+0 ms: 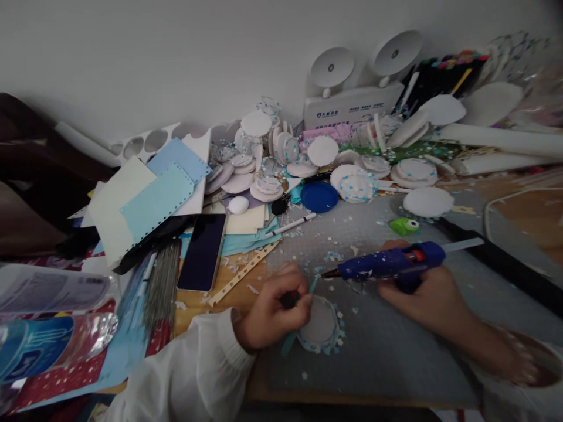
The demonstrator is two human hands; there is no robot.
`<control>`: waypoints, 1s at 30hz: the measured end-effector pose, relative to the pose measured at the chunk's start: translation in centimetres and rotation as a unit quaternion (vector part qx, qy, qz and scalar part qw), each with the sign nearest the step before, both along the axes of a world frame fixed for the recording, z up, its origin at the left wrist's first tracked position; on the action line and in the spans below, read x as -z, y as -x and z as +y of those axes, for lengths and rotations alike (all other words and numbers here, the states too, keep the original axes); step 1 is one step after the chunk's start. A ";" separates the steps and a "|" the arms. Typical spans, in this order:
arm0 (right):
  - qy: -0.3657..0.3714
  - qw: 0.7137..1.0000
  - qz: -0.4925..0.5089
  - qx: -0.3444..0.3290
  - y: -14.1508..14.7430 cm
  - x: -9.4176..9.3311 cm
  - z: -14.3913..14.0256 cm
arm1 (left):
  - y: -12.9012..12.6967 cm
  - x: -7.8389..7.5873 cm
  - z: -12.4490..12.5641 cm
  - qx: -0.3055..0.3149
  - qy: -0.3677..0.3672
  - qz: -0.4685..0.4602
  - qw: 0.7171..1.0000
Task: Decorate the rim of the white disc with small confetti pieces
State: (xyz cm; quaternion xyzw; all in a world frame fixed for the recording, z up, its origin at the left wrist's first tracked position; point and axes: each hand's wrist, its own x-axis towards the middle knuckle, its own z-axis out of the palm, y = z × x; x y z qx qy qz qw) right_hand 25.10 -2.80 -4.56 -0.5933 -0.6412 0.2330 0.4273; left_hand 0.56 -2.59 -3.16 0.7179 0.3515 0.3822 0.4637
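Here, gluing a white disc (320,323).
Right hand (433,299) grips the glue gun (387,264); left hand (272,310) pinches a small dark piece (289,300) at the disc's rim.

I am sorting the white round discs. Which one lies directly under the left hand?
The white disc with small blue pieces around its rim, at the near edge of the grey mat. The left hand touches it; the other discs lie further back.

**Little print, none of it legible**

On the white box (352,108) at upper centre of the frame, a small blue logo and short lines of blue print show, too blurred to read. The clear wrapper (48,290) at far left carries a barcode-like mark, also unreadable.
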 end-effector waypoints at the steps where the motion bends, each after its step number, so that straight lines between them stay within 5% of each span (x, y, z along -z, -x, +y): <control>1: 0.002 1.000 0.001 0.001 0.0 0.1 0.0 | 0.0 -0.1 0.0 0.000 0.001 0.001 1.000; 11: 0.010 1.000 -0.019 0.011 -0.1 0.4 0.1 | 0.0 -0.1 0.1 0.005 0.008 0.003 1.000; 18: -0.091 0.988 -0.124 0.010 -0.4 0.5 0.4 | 0.0 0.1 0.0 0.006 0.008 -0.016 1.000; 21: -0.128 0.975 -0.170 0.063 -0.8 0.9 0.6 | 0.0 0.0 0.0 0.003 0.019 -0.020 1.000; 25: -0.086 0.952 -0.252 0.151 -1.6 1.2 1.3 | 0.1 0.1 0.1 0.000 0.041 -0.026 0.999; 30: -0.014 0.955 -0.267 0.130 -2.2 0.9 2.3 | 0.3 -0.1 0.3 -0.007 0.081 -0.050 0.995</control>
